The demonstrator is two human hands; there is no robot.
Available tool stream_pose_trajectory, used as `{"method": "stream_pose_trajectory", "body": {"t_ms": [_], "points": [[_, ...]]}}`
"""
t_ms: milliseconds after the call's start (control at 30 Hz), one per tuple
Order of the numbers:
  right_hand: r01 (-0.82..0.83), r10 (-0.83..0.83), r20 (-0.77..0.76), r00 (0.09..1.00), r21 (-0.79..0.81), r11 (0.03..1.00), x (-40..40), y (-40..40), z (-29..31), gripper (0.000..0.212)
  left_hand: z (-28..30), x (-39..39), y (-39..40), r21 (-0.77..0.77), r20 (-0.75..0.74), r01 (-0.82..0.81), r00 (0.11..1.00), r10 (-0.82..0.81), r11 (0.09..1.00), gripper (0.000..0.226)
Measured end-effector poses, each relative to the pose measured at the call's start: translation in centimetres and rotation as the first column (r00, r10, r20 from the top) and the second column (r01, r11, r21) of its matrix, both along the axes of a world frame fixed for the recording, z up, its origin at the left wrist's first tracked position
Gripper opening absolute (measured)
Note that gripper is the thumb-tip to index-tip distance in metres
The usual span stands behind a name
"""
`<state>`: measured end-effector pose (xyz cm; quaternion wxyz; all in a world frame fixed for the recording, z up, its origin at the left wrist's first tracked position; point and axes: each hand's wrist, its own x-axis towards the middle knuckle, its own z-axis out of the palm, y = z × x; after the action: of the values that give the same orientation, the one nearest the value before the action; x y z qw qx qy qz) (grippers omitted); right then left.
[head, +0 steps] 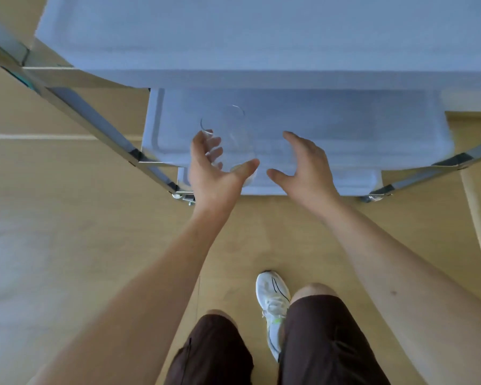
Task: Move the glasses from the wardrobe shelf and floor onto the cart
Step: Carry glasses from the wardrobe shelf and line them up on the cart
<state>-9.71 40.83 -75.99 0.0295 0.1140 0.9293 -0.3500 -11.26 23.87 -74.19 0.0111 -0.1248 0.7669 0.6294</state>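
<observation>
Left hand (214,165) curls round a clear, smooth glass (231,140) above the cart (345,129)'s pale plastic shelf; right hand (303,165) spread, holding nothing.

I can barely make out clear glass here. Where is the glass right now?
In the head view, left of centre: the glass is held in the left hand over the cart's middle shelf.

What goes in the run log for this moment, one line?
left hand: grips clear drinking glass | right hand: open, empty | glass over blue-grey cart middle shelf
</observation>
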Motion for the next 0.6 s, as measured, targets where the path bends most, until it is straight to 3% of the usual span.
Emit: {"method": "stream_pose_trajectory", "body": {"t_ms": [367, 600], "points": [[0.040, 0.022, -0.316, 0.949, 0.188, 0.981, -4.6, 1.9, -5.1, 0.077, -4.7, -7.1, 1.1, 0.050, -0.365, 0.063, 0.930, -0.041, 0.997, 0.086], [0.043, 0.009, -0.366, 0.931, 0.134, 0.990, -4.1, 1.1, -7.5, 0.078, -6.4, -8.9, 1.3, 0.009, -0.406, 0.080, 0.911, -0.069, 0.997, 0.087]]}}
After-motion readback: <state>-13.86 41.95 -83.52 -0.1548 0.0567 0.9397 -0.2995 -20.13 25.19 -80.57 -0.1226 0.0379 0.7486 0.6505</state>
